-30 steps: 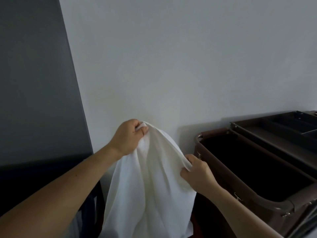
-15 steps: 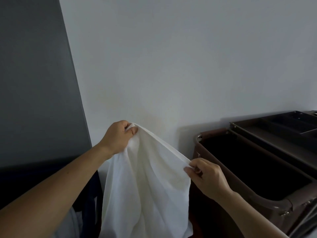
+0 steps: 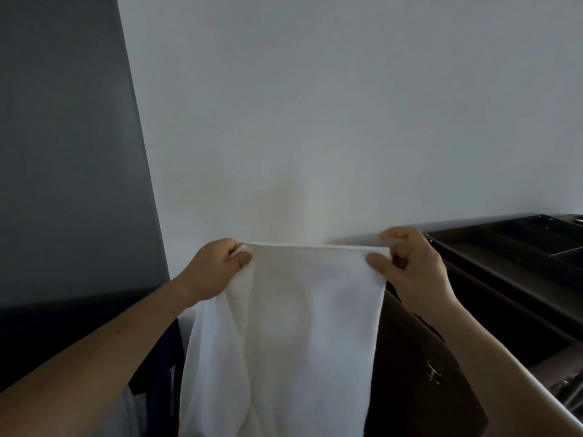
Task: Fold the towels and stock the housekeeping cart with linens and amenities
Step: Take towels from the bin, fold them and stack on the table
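Both hands pinch the top edge of a white towel (image 3: 284, 335), one at each upper corner, so that the edge runs taut and nearly level between them. On the near-left corner, the left hand (image 3: 211, 269) has its thumb in front of the cloth and its fingers curled behind, with a small bunch of fabric caught in the grip. At the other corner, the right hand (image 3: 413, 266) holds the cloth between thumb and curled fingers, the thumb lying on the front face. From that edge the towel hangs straight down in front of a pale wall (image 3: 315, 121), with soft vertical folds on its left side, and its lower end runs out of view at the bottom. Just to the right, partly behind the right forearm, stands a dark brown housekeeping cart (image 3: 504, 294), its top tray (image 3: 536, 234) divided into compartments. A dark grey panel (image 3: 63, 152) fills the left side, meeting the wall along a slanted line.
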